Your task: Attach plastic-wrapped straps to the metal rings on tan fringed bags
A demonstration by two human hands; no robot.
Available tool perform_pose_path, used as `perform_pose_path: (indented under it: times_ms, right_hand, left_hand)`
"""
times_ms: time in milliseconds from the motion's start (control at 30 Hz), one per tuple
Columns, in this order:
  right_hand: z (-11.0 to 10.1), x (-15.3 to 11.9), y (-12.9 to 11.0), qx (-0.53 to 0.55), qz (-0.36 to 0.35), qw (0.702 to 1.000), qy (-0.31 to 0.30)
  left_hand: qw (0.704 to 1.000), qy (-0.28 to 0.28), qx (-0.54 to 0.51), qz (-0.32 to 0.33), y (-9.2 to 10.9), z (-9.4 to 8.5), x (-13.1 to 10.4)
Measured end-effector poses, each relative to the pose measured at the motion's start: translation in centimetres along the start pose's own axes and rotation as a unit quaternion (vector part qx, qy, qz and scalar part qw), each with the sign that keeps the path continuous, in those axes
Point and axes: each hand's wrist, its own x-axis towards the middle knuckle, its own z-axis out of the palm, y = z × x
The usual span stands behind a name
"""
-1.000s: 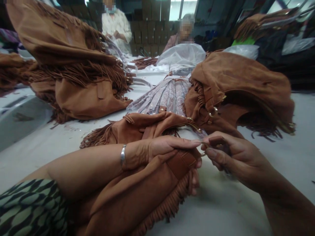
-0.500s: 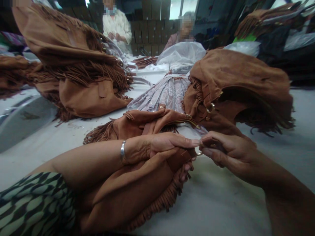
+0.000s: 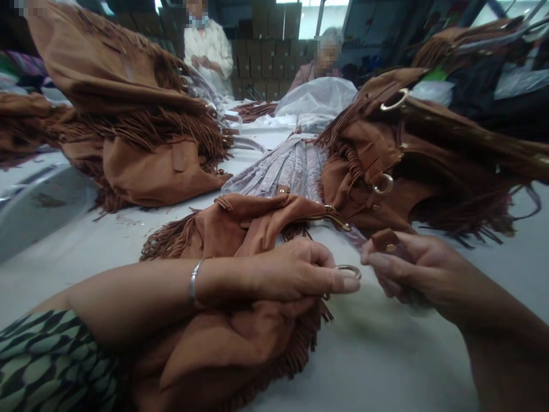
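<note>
A brown fringed bag [image 3: 240,343] lies at the front of the table, partly under my left forearm. My left hand [image 3: 304,269] is closed, pinching a metal ring [image 3: 351,269] between thumb and fingers at the bag's upper right end. Just right of it, my right hand [image 3: 412,263] pinches the end of a brown leather strap [image 3: 385,240] with a small metal stud. A narrow gap separates the strap end from the ring. Behind my hands lies another brown bag [image 3: 257,214], its gold zipper edge pointing right.
Fringed bags [image 3: 150,166] are piled at the left. Wrapped straps [image 3: 291,166] fan out at the centre, before a clear plastic bag [image 3: 319,94]. Another brown bag [image 3: 373,160] with metal rings stands at the right. Two people [image 3: 208,51] are across the white table [image 3: 386,360].
My left hand has turned over and now grips the ring. My right hand has drawn slightly right with the strap end. The bag at the right has shifted, exposing more rings and its edge.
</note>
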Motion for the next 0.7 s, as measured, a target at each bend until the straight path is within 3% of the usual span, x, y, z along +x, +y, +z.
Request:
perform_pose_path:
  times_ms: [167, 533, 700]
  right_hand:
    - [-0.1, 0.1, 0.3, 0.070, 0.049, 0.996, -0.010]
    - [1.6, 0.2, 0.4, 0.097, 0.070, 0.990, -0.078]
    - [1.3, 0.5, 0.0, 0.107, 0.064, 0.992, -0.020]
  left_hand:
    - [0.976, 0.091, 0.176, 0.089, 0.5, 1.0, -1.1]
    - [0.958, 0.107, 0.235, 0.122, 0.1, 1.2, -0.8]
    - [0.949, 0.114, 0.267, 0.122, 0.2, 1.5, -1.0]
